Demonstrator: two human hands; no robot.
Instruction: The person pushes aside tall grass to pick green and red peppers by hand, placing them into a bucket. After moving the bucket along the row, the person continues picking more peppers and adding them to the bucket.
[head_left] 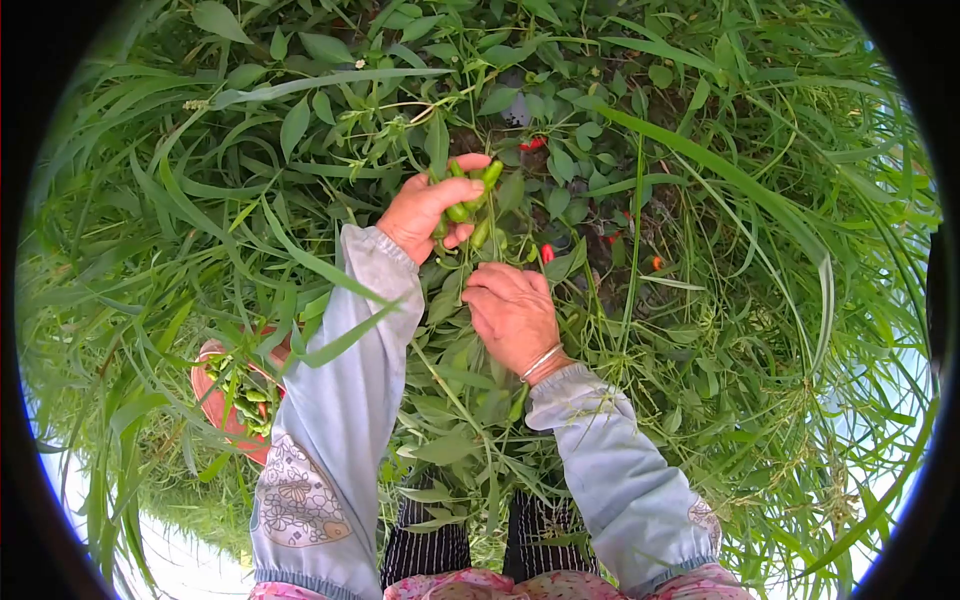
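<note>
Green peppers [491, 176]: several, slender, glossy, smooth-skinned, bunched at differing tilts in left hand [432, 208], partly covered by its thumb, some ends poking past its fingers.

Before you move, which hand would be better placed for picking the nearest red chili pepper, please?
Probably the right hand: it is close beside the red chili pepper, while the left hand holds green chili peppers.

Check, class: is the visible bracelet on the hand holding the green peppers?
No, the bracelet circles the wrist of the right hand, while the left hand holds the green peppers.
</note>
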